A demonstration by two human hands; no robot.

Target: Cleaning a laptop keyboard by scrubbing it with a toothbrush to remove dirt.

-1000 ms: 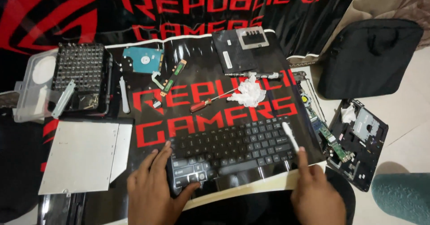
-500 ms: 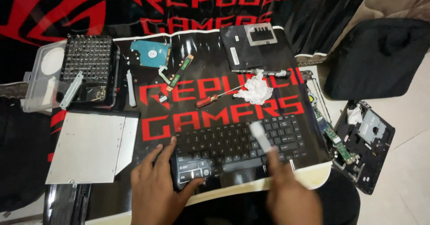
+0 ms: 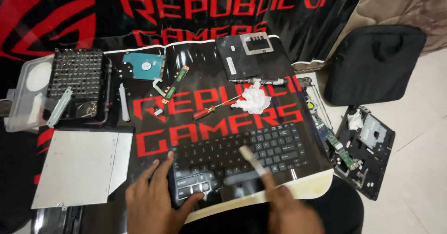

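We see the laptop keyboard panel (image 3: 237, 161) lying flat at the lower centre of the frame, on a black mat with red lettering (image 3: 195, 117). We judge it thin, light and slightly flexible, with fragile keycaps, so its bare edges are the safest hold. Our left hand (image 3: 156, 199) rests on its lower left corner, thumb on the front edge and fingers (image 3: 164, 165) spread wide over the keys. Our right hand (image 3: 291, 210), blurred at the lower right, pinches a slim white tool (image 3: 251, 161) whose tip lies over the middle keys.

At the upper left, a clear plastic case (image 3: 23, 99) stands open, carrying a black rack of screwdriver bits (image 3: 77, 73). The black bag (image 3: 372, 64) at the upper right is closed; we cannot tell its contents.
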